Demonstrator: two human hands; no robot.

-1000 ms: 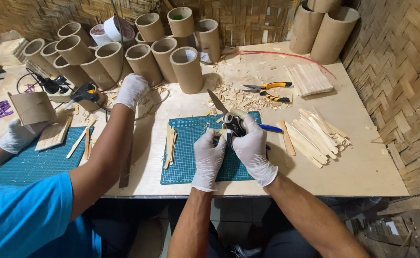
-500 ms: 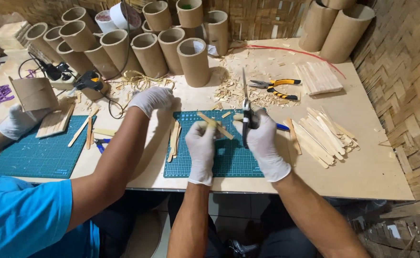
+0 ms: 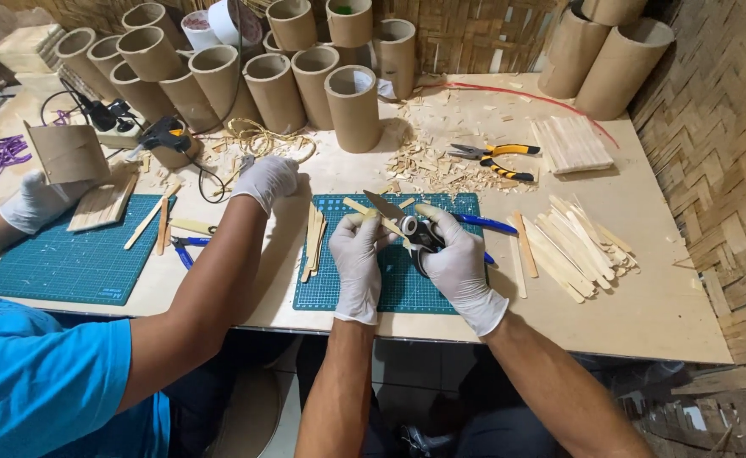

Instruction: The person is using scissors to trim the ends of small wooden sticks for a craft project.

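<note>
Over the green cutting mat, the right hand is clamped around the handles of black scissors, whose blades point up and left. The left hand pinches a thin wooden stick that lies against the blades. A co-worker's gloved hand rests on the table just left of the mat.

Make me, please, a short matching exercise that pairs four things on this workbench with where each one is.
Things:
1. scissors
2. pliers
3. loose pile of wooden sticks
4. cardboard tubes

Places:
a. at the back of the bench
b. in the right hand
c. right of the green cutting mat
d. beside the wood shavings

Pairs: 1-b, 2-d, 3-c, 4-a
</note>
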